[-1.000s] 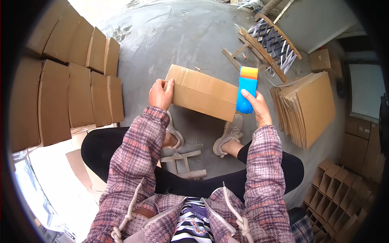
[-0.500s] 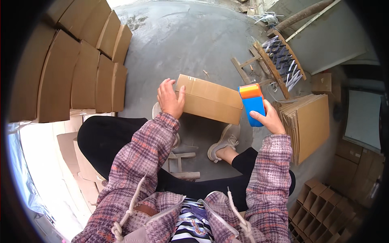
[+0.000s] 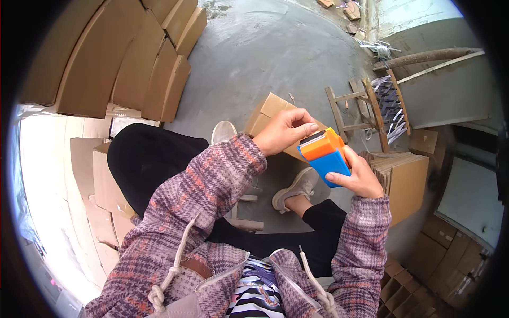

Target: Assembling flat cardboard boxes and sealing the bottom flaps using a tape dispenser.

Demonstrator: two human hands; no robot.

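A closed cardboard box [image 3: 271, 107] lies on the floor in front of my feet, partly hidden behind my hands. My right hand [image 3: 361, 176] grips a blue and orange tape dispenser [image 3: 327, 160], its toothed cutting edge turned toward the upper left. Over the box, my left hand [image 3: 285, 130] has its fingers curled and its thumb close to that edge. Whether a strip of tape is between those fingertips cannot be made out.
Tall cardboard boxes [image 3: 127, 63] are stacked at the left. To the right stand a stack of flattened cardboard [image 3: 405, 183] and a wooden stool with a woven seat [image 3: 377, 114]. My shoe [image 3: 297, 191] is just behind the box. Open cartons [image 3: 403, 291] sit at lower right.
My left hand has left the box's left end and moved right to the dispenser's front, fingers closing. My right hand has tilted the dispenser leftward. The box now appears more slanted.
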